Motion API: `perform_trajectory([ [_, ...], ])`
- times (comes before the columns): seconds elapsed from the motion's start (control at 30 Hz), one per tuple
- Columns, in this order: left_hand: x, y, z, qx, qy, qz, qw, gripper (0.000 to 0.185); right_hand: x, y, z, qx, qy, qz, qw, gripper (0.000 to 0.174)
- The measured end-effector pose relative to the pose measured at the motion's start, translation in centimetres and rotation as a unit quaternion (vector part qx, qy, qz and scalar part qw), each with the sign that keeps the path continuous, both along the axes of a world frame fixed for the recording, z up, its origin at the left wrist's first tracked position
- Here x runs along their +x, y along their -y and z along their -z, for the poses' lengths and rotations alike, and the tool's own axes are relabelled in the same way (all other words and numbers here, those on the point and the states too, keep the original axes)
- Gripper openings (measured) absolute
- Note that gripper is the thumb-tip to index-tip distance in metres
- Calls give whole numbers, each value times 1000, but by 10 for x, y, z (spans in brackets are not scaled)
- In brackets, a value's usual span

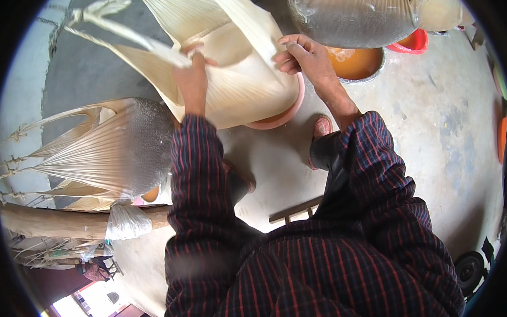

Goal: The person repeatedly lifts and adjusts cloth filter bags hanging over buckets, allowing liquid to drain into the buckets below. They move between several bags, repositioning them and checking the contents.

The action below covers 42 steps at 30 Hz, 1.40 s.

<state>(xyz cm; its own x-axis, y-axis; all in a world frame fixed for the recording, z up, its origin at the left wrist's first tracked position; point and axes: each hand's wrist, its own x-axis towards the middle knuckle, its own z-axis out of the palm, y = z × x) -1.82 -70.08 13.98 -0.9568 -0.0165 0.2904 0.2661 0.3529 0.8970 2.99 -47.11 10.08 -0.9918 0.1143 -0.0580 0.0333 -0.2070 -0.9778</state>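
A large cream cloth sling hangs in front of me, its corners drawn up in pleats and a hollow open in its middle. My left hand grips the near left rim of the cloth; its fingers are a little blurred. At the right side, the curled fingers of my right hand are against a pleated corner strip, but whether they pinch it cannot be made out. Beneath the cloth shows the rim of a pink basin, mostly hidden. A twisted cloth tie runs from the sling to a knot at upper left.
Another bulging, wet cloth sling hangs at left, and one more at top right above a metal basin of orange-brown liquid. A red basin stands beyond. A wooden log with a plastic bag lies lower left.
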Motion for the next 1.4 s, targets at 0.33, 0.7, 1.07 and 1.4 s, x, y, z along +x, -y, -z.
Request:
perform_trajectory([
  [0.33, 2, 7, 3, -34, 24, -31, 999, 23, -2, 1, 2, -9, -14, -5, 1000, 24],
  [0.7, 46, 18, -3, -58, 53, -100, 992, 15, -2, 2, 4, 23, -26, 9, 999, 25],
  [1.07, 77, 14, -9, 48, 103, -106, 988, 12, -2, -1, 2, 30, 0, 6, 1000, 26],
  [1.4, 14, 15, 17, -171, 114, -161, 965, 34, 1, -2, 2, 20, -5, 22, 1000, 26],
])
